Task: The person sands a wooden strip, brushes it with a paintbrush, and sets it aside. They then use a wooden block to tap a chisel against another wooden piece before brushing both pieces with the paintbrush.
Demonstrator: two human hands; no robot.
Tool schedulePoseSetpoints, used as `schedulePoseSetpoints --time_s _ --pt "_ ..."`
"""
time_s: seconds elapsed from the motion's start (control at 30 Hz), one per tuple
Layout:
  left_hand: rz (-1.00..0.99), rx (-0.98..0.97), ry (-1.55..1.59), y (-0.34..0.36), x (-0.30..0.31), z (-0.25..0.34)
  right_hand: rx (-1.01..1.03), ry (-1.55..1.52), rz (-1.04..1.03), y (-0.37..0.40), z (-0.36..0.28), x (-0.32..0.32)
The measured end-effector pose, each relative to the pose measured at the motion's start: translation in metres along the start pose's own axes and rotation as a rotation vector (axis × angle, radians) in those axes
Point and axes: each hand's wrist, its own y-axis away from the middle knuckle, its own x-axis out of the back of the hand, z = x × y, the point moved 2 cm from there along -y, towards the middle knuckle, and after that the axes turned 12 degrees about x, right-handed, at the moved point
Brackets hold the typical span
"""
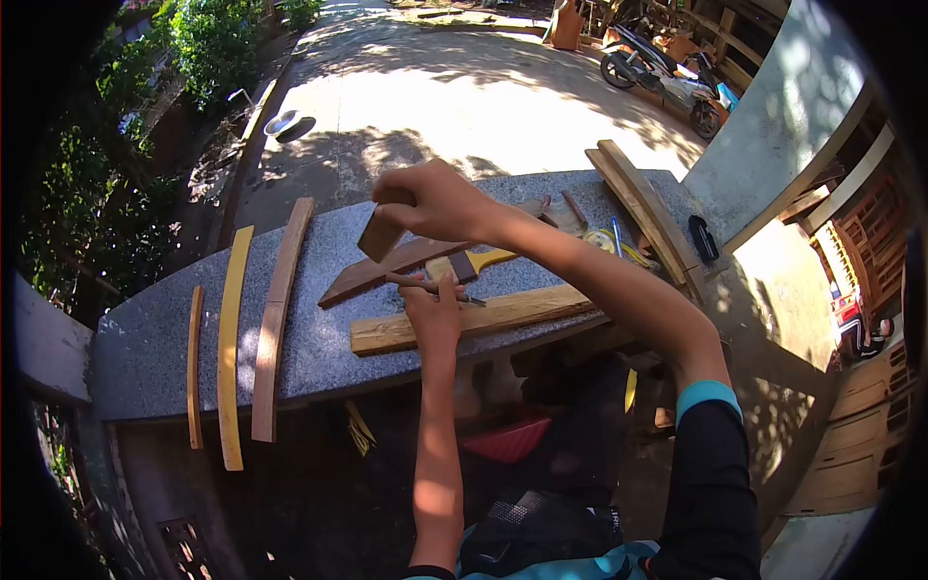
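Note:
My right hand (pixel 440 198) is raised above the stone table, its fingers wrapped round a small wooden block (pixel 380 239). Below it, my left hand (pixel 433 302) is closed on a slim tool with a wooden handle and a thin metal end, which looks like a chisel (pixel 472 299). The left hand rests over a pale wooden beam (pixel 382 334) lying along the near table edge. Just behind the chisel lies a brush (pixel 493 258) with a yellow handle. A darker wooden board (pixel 348 282) lies slantwise beyond, partly hidden by the block and my right hand.
Several wooden strips, among them a yellow one (pixel 231 348) and a brown one (pixel 280 329), lie across the left of the granite table (pixel 145 338). At right are stacked boards (pixel 646 213), a tape measure (pixel 601 239) and a black object (pixel 704 239). A motorbike (pixel 667 82) stands beyond.

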Motion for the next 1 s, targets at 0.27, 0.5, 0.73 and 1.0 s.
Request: schedulePoseSetpoints --time_s 0.27,0.5,0.73,1.0 --pt "-0.044 0.044 0.022 -0.003 -0.001 -0.003 -0.363 -0.281 -0.135 -0.002 0.002 0.003" --pt "-0.124 0.073 0.064 -0.007 0.003 -0.006 -0.132 -0.133 -0.033 0.0 0.007 -0.008" --pt "-0.093 0.063 0.088 -0.002 0.0 -0.001 -0.072 0.046 0.018 0.001 0.014 0.001" --pt "-0.103 0.085 0.148 -0.001 0.001 0.0 -0.313 -0.039 -0.151 0.017 0.015 -0.004"
